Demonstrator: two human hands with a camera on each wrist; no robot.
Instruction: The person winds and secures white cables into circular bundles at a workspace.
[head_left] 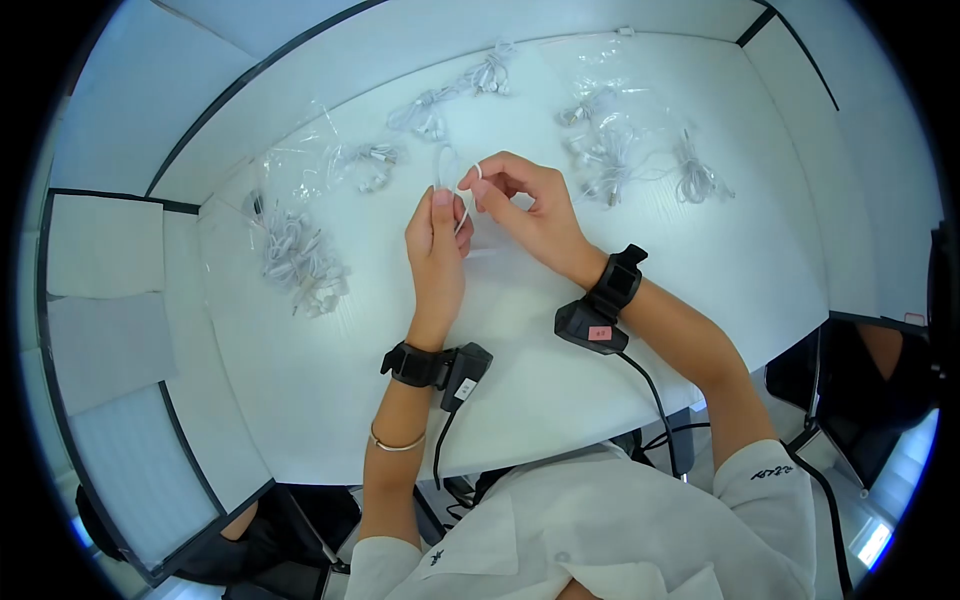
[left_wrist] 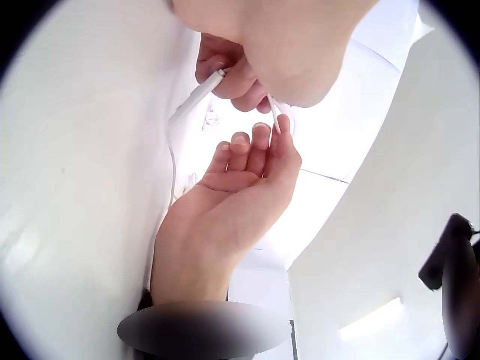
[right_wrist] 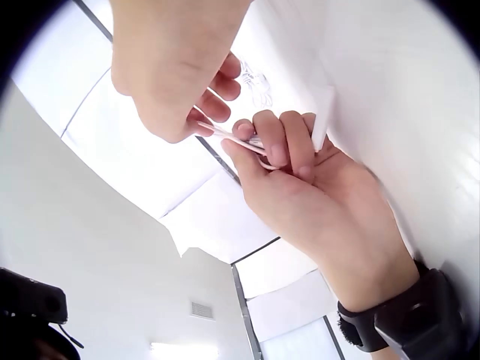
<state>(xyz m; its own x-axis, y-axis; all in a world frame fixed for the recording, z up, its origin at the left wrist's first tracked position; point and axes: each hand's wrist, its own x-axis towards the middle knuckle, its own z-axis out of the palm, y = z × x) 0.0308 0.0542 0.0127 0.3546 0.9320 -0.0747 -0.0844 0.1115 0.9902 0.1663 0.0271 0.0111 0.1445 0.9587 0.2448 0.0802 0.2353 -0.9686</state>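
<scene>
Curled fingers of my left hand (head_left: pixel 437 240) grip a thin white earphone cable (head_left: pixel 461 222), with a loop of it rising beyond the fingertips. A slim white strip (right_wrist: pixel 323 118) also sticks out from this hand in the right wrist view. Just to the right, my right hand (head_left: pixel 535 205) pinches the same cable between thumb and index finger. A short span of cable runs between the two hands, seen close up in the right wrist view. The right hand's other fingers (left_wrist: pixel 238 142) are loosely bent, with nothing in them.
Several bundled white earphones lie around the white table (head_left: pixel 560 400): a pile (head_left: pixel 300 260) at left, a bundle (head_left: pixel 374 158) nearer the middle, others (head_left: pixel 490 75) at the back and a coil (head_left: pixel 697 180) at right. Clear plastic bags (head_left: pixel 300 145) lie among them. Low partitions surround the table.
</scene>
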